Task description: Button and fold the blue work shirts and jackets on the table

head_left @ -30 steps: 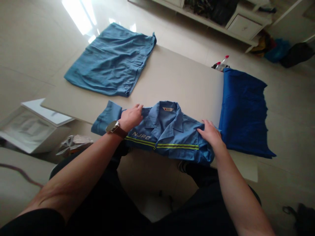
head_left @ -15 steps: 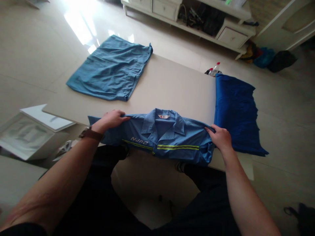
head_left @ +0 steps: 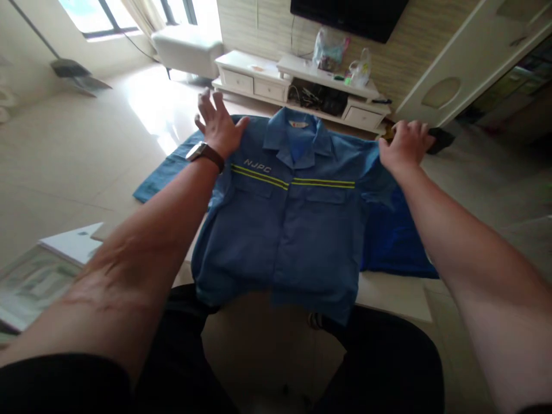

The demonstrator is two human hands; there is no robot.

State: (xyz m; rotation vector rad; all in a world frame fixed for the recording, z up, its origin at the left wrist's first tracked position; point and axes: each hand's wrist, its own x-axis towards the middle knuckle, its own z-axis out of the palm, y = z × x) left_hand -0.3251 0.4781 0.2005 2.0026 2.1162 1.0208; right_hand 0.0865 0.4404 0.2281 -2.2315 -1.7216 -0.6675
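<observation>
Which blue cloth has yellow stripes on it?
The shirt with the collar, between the left hand and right hand. The lighter cloth on the left and the dark blue cloth are plain.

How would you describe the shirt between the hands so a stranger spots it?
Over the pale table, between the left hand and right hand, is the work shirt. Unlike the plain dark blue cloth beside it, it has yellow chest stripes and white NJPC lettering.

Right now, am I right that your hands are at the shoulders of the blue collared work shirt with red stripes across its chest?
Not quite: in the head view the chest stripes of the blue collared work shirt are yellow, not red. The left hand and right hand are indeed at its shoulders.
</observation>
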